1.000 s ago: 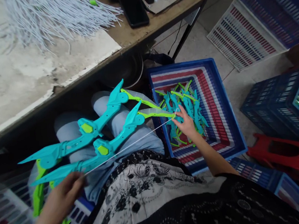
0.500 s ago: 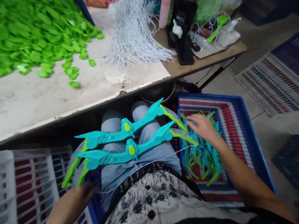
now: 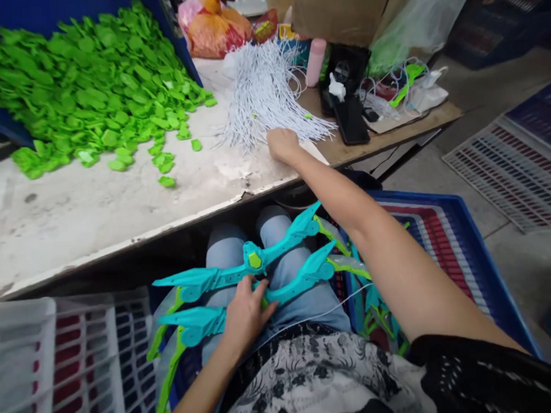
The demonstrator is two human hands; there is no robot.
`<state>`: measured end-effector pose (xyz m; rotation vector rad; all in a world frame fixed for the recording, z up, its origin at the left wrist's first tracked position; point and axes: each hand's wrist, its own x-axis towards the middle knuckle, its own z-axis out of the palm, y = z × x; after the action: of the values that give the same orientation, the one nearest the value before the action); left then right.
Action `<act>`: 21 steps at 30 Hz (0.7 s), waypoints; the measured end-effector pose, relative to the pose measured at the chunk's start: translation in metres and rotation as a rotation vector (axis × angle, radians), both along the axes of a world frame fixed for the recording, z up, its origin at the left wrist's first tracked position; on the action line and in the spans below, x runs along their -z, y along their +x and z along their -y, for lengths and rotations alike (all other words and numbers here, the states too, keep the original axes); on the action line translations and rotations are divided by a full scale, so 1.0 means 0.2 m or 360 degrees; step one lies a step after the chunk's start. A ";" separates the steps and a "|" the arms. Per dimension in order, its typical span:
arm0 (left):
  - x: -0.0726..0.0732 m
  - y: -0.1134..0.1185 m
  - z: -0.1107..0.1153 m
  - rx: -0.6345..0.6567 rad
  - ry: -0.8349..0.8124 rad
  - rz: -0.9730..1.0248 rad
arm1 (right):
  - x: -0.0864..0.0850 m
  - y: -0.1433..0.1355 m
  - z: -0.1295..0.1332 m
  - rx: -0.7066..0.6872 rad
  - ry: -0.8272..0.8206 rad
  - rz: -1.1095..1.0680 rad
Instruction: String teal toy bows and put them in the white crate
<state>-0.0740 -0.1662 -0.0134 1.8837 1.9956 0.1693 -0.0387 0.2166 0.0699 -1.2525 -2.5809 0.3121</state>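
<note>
Two turquoise toy bows with lime-green tips lie side by side across my lap. My left hand [image 3: 246, 312] is closed around the middle of the nearer bow [image 3: 305, 278], hiding most of its centre piece. Behind it, the farther bow [image 3: 204, 278] shows a green centre badge. A white string runs from the nearer bow's right tip along my waist. My right hand [image 3: 283, 145] is closed at the front edge of a bundle of white strings [image 3: 259, 95] on the table. What its fingers pinch, if anything, is hidden.
Loose green plastic pieces [image 3: 97, 100] spill from a blue bin onto the table [image 3: 78, 217]. A phone [image 3: 351, 123] and a pink bottle [image 3: 315, 61] stand behind the strings. A blue-rimmed crate [image 3: 483, 265] with more bows is at my right, a white crate [image 3: 47, 355] at my left.
My right hand has moved from the bows in the right crate up to the string bundle. My left hand has come from the left side onto the nearer bow's middle. The view has shifted.
</note>
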 end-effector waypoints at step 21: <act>0.08 0.54 -0.70 -0.0216 -0.1165 0.1934 | 0.45 1.53 1.03 0.1032 -0.1543 -0.1349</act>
<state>0.0332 -0.0268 -0.0296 0.7930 1.0693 0.4200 0.2670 0.0114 -0.0208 -1.6123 -1.1833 1.6174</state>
